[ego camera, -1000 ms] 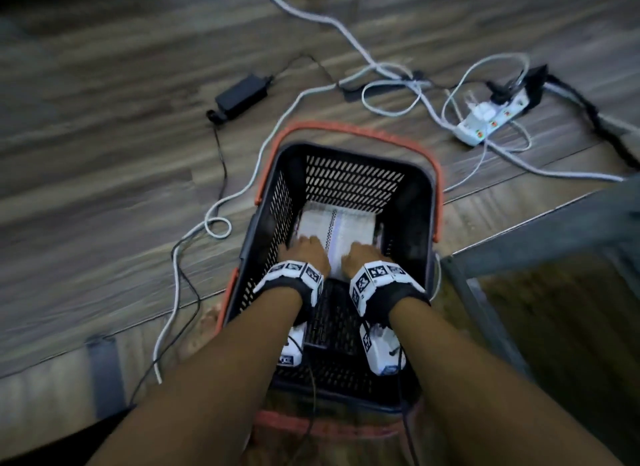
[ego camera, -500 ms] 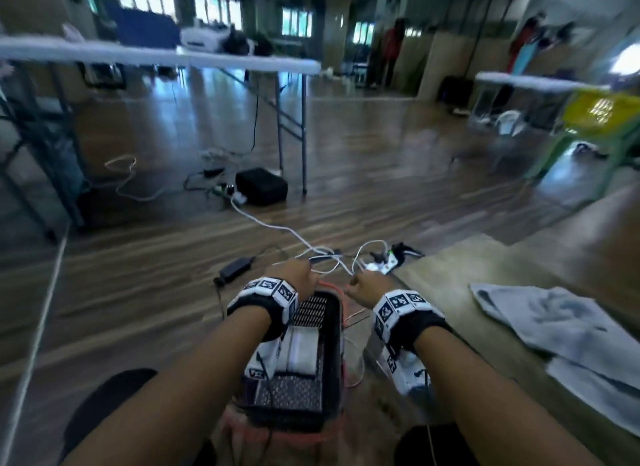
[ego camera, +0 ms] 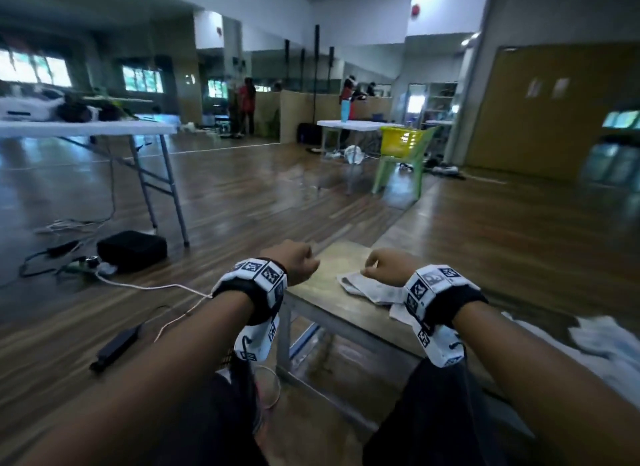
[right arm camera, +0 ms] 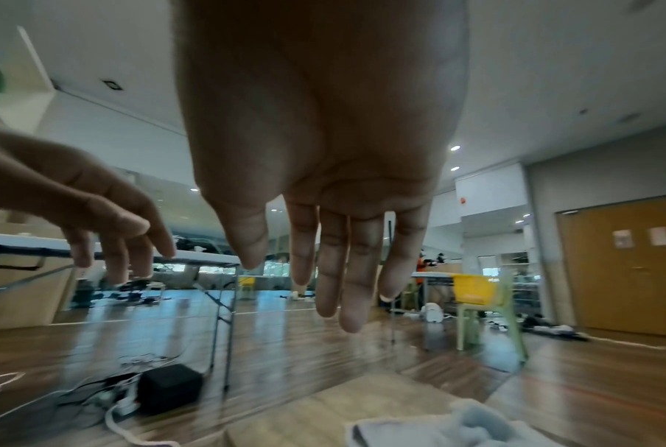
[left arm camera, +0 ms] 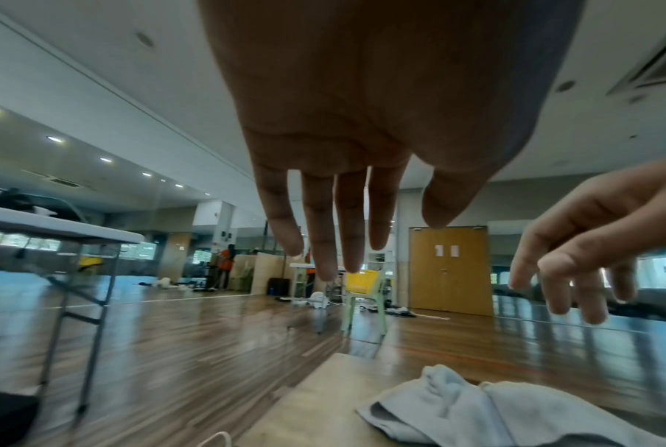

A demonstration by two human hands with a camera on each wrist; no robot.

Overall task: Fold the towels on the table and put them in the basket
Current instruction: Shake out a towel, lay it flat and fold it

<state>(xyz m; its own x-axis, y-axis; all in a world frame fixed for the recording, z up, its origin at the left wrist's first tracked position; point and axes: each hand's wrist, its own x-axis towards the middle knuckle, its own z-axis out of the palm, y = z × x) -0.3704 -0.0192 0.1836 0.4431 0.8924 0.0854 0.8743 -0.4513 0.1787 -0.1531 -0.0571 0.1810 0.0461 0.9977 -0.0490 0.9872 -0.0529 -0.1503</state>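
A crumpled pale towel (ego camera: 367, 289) lies on the wooden table (ego camera: 322, 306), just below and in front of my right hand (ego camera: 381, 268). My left hand (ego camera: 298, 264) hovers beside it over the table's left corner. Neither hand touches the cloth. The wrist views show the left hand (left arm camera: 377, 239) and the right hand (right arm camera: 312, 272) with fingers hanging loose and holding nothing, the towel (left arm camera: 477, 411) beneath them. A second towel (ego camera: 595, 341) lies further right on the table. The basket is hidden under my left arm.
A white folding table (ego camera: 86, 127) stands at the left, with a black box (ego camera: 131, 250), cables and a power adapter (ego camera: 116, 344) on the floor near it. A green chair with a yellow basket (ego camera: 401, 153) stands ahead. People stand far off.
Both hands left the folded towel in the basket, rose out of it and moved right over the table. My view swung up from the basket to the room.
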